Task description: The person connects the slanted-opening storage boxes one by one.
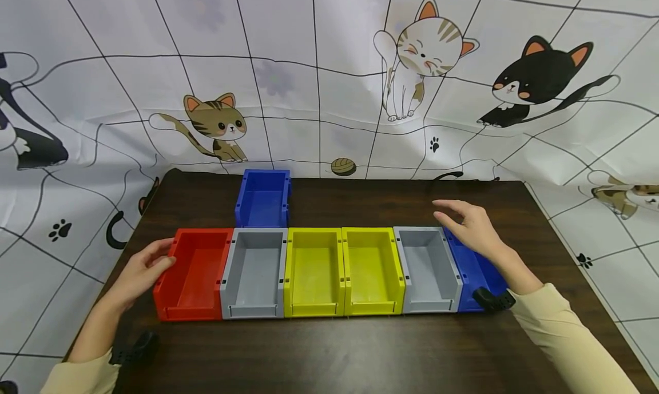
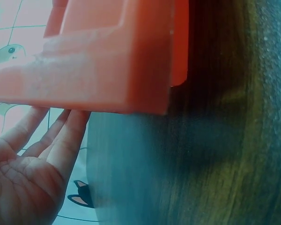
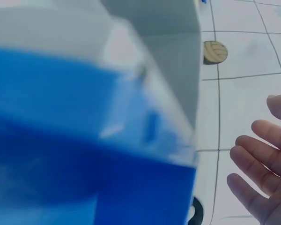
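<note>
A row of open plastic storage bins runs across the table. At its left end, my left hand rests against the outer side of the red bin, thumb near the rim. The left wrist view shows the fingers extended along the red bin, their tips partly hidden by it. Over the right end, my right hand is above the far part of a blue bin, with loosely bent fingers and nothing in them. The right wrist view has that hand apart from the blue bin.
Between the ends stand a grey bin, two yellow bins and another grey bin, side by side. Another blue bin sits behind the left grey one. A cat-patterned cloth hangs behind the dark table.
</note>
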`<state>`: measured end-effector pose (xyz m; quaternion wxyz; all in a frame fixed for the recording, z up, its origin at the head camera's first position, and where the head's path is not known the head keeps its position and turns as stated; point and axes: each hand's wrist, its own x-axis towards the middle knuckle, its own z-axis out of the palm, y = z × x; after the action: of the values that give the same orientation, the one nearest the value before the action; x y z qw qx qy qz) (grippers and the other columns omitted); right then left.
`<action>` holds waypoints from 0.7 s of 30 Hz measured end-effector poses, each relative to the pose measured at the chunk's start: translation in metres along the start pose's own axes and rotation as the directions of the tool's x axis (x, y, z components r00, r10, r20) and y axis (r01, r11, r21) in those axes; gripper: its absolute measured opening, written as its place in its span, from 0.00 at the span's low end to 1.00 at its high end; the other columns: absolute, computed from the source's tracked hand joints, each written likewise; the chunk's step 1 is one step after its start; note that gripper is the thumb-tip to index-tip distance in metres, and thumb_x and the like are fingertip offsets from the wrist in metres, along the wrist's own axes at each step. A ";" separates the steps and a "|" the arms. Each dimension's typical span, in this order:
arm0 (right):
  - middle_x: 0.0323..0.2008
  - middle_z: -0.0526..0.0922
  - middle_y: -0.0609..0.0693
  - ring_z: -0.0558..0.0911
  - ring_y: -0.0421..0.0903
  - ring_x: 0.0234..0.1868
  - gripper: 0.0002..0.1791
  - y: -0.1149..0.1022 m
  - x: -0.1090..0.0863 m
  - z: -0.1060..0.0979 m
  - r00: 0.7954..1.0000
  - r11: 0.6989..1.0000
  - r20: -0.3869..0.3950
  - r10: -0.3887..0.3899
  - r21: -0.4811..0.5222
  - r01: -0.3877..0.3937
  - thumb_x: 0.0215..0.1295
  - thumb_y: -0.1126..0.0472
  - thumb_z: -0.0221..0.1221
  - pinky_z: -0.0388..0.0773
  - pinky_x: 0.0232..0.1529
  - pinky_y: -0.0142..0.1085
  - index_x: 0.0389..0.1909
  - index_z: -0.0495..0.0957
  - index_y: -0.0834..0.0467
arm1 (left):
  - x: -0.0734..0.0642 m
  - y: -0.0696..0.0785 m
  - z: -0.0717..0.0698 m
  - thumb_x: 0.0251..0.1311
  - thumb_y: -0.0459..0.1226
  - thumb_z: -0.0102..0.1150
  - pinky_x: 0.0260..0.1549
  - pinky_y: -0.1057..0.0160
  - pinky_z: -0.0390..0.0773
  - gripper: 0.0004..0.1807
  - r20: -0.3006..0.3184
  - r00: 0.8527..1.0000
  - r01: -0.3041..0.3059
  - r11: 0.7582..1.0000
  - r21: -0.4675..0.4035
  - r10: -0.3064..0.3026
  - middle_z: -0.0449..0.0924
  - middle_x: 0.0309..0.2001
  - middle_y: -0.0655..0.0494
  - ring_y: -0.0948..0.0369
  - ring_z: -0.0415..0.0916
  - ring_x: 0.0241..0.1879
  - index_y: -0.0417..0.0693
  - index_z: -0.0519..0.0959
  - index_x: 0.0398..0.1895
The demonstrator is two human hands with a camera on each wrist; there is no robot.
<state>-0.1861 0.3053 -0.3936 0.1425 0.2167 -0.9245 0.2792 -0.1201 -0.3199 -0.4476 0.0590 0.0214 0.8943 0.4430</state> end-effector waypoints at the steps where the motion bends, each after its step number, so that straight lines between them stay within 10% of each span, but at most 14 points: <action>1: 0.47 0.81 0.60 0.81 0.54 0.40 0.16 -0.002 0.004 0.000 1.000 1.000 0.000 -0.004 0.014 0.004 0.63 0.65 0.59 0.78 0.36 0.49 0.50 0.78 0.65 | 0.000 0.000 0.000 0.70 0.38 0.45 0.34 0.69 0.80 0.27 -0.002 1.000 -0.005 1.000 0.000 0.005 0.65 0.57 0.27 0.80 0.68 0.38 0.30 0.57 0.66; 13: 0.45 0.82 0.58 0.82 0.51 0.39 0.15 -0.025 0.048 0.012 0.999 0.991 0.025 -0.025 0.131 0.021 0.65 0.62 0.58 0.78 0.37 0.37 0.51 0.78 0.63 | -0.002 -0.002 0.000 0.70 0.38 0.45 0.33 0.73 0.77 0.27 -0.010 1.000 -0.021 1.000 -0.011 0.021 0.66 0.56 0.27 0.83 0.66 0.37 0.30 0.57 0.65; 21: 0.47 0.81 0.60 0.82 0.53 0.40 0.17 -0.043 0.072 0.027 0.996 0.979 0.091 -0.017 0.205 -0.003 0.66 0.60 0.57 0.79 0.39 0.47 0.52 0.77 0.63 | 0.000 -0.001 0.000 0.70 0.38 0.45 0.34 0.74 0.77 0.27 -0.009 1.000 -0.017 1.000 -0.009 0.017 0.66 0.57 0.27 0.83 0.66 0.38 0.30 0.57 0.65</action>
<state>-0.2312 0.2341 -0.3681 0.0774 0.2462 -0.8956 0.3624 -0.1198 -0.3210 -0.4486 0.0511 0.0267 0.8923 0.4478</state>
